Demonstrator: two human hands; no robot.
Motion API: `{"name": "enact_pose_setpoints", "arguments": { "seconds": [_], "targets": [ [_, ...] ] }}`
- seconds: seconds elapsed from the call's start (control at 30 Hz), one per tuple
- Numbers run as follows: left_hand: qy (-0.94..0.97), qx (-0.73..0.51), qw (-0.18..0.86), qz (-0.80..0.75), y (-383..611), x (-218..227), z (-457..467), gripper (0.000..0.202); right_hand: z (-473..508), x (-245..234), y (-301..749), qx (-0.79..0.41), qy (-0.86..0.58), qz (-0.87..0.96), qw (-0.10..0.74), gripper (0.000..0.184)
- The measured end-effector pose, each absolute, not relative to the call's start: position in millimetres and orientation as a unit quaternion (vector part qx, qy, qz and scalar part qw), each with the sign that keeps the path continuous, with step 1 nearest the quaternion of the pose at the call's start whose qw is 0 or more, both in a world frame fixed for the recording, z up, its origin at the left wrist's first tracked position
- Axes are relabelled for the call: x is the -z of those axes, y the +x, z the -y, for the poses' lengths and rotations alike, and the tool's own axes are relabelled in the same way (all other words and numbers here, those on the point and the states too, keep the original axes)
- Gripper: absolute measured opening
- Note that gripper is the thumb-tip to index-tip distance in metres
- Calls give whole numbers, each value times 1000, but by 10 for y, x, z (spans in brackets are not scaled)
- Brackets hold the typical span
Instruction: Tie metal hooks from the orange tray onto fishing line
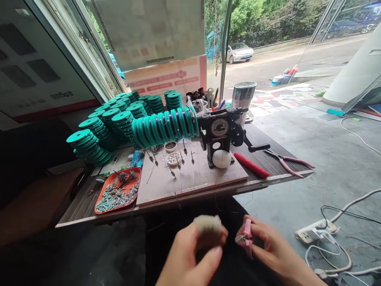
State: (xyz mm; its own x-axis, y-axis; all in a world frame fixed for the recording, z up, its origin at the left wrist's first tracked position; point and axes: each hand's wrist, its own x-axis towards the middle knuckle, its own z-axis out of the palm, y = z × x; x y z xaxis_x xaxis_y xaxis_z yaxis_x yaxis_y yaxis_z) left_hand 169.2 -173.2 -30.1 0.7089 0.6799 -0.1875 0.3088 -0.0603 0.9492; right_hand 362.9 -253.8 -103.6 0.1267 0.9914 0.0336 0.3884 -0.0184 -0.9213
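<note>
My left hand (193, 254) is below the front edge of the table, fingers curled towards the thumb, with a pale wrap (207, 224) around the index finger. Anything thin between those fingertips is too fine to make out. To its right, my right hand (268, 242) grips a small pink-handled cutter (248, 237), its metal tip pointing left. Above both hands lies a pale board (193, 178) with several dark small weights on fine lines. A hand-cranked winder (220, 129) stands on it, carrying a row of teal spools (165, 126).
Stacked teal spools (86, 139) fill the back left. An orange tray (98, 209) of small metal and teal parts sits front left. Right of the winder lie a red rod (251, 165) and pink-handled pliers (293, 161). A power strip (315, 230) with cables is on the floor.
</note>
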Motion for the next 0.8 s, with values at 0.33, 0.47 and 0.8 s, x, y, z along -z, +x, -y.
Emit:
{"name": "enact_pose_setpoints", "arguments": {
  "seconds": [0.33, 0.47, 0.8],
  "targets": [
    [863, -71, 386, -319, 2296, 532, 1615, 13, 2368, 912, 3736, -358, -609, 573, 414, 17],
    [906, -70, 293, -298, 2288, 499, 1560, 13, 2306, 885, 3767, -345, -611, 573, 425, 14],
    [876, -285, 177, -348, 2502, 738, 1240, 16, 2323, 779, 3781, -253, -632, 407, 609, 40]
  ]
}}
